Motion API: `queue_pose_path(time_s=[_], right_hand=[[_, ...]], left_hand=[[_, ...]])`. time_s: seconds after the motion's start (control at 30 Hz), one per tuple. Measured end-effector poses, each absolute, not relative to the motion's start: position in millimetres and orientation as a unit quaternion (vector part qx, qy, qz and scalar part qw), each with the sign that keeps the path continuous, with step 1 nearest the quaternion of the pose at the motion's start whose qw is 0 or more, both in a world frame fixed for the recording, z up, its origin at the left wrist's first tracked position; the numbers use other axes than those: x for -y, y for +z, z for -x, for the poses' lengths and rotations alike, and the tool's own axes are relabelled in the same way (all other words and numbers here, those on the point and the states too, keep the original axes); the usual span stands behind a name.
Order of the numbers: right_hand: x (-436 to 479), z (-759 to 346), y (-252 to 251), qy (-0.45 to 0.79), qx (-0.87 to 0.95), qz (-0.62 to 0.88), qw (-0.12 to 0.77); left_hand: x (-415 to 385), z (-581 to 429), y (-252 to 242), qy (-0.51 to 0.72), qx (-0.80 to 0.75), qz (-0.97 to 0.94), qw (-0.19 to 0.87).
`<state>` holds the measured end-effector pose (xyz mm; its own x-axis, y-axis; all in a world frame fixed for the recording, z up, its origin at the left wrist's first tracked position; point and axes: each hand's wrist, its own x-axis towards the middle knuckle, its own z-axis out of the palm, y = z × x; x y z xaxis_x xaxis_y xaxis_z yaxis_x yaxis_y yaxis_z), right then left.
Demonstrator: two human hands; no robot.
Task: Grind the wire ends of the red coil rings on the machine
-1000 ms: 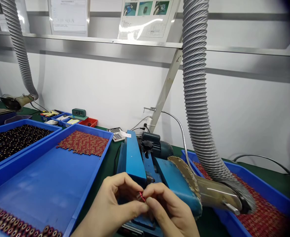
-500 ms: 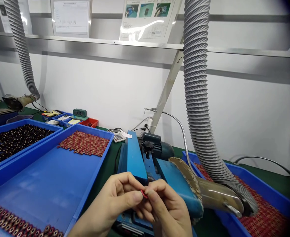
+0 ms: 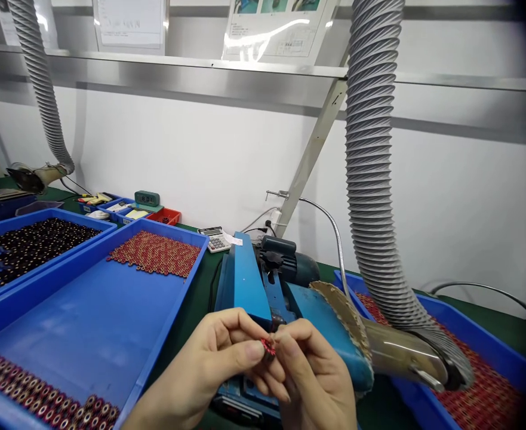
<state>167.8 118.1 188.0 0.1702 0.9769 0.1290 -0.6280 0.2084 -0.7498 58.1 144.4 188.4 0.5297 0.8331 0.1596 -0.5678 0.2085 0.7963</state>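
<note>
A small red toothed ring (image 3: 268,347) is pinched between the fingertips of both hands. My left hand (image 3: 220,361) has thumb and forefinger closed on its left side. On the other side, my right hand (image 3: 314,370) grips it with thumb and forefinger, and the fingers partly cover it. Right behind and below the hands is a blue belt sander (image 3: 250,280) with a dark motor (image 3: 296,263). Similar red rings (image 3: 157,254) lie packed in the far end of the blue tray (image 3: 97,328), and red-and-dark rings (image 3: 43,391) line its near end.
A blue tray of black rings (image 3: 50,242) stands at the far left. To the right, a grey ribbed duct (image 3: 372,167) runs down to a brownish nozzle (image 3: 401,352), beside a blue tray of red rings (image 3: 473,376). A calculator (image 3: 217,240) lies behind the sander.
The camera view has shifted slightly. Between my fingertips the red ring has turned, so more of its toothed face shows. Both hands keep their pinch.
</note>
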Motion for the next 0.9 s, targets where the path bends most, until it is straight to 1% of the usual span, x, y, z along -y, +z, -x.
queue_pose_path(time_s=[0.23, 0.43, 0.53, 0.73, 0.9], right_hand=[[-126.8, -187.7, 172.0, 0.477, 0.384, 0.315, 0.725], [-120.1, -181.6, 184.2, 0.520, 0.374, 0.304, 0.705], [-117.9, -175.6, 189.4, 0.512, 0.378, 0.304, 0.709], [-121.8, -178.1, 182.6, 0.560, 0.371, 0.265, 0.692], [-122.5, -177.5, 184.1, 0.570, 0.357, 0.252, 0.696]], left_hand=[[-144.0, -58.1, 192.7, 0.461, -0.160, -0.432, 0.759], [-146.1, -58.9, 191.2, 0.459, -0.159, -0.443, 0.753], [-145.9, -59.6, 189.9, 0.464, -0.174, -0.452, 0.742], [-144.0, -58.9, 190.8, 0.470, -0.184, -0.452, 0.735], [-144.6, -59.6, 192.1, 0.459, -0.186, -0.438, 0.750]])
